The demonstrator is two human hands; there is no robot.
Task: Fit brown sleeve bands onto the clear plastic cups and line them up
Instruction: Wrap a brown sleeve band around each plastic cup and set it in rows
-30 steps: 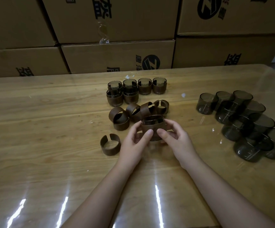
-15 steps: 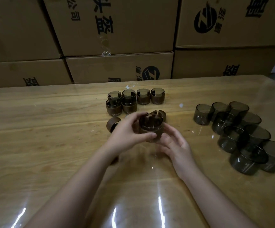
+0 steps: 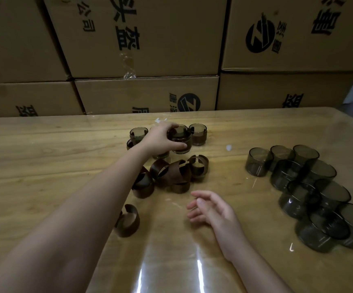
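Stacked cardboard boxes (image 3: 146, 39) with black print and round logos fill 10 to 2 o'clock. Below spreads a glossy wooden table (image 3: 44, 149), dimly lit, with white glare streaks (image 3: 199, 273) at 6 o'clock.

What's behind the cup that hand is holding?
A row of banded cups. The right banded cup shows beside the held cup, the left banded cup past the left hand, which covers those between.

Tabletop (image 3: 44, 157): glossy light wood; glare streaks near front edge
Cardboard boxes (image 3: 150, 39): stacked behind, printed black characters and round logos
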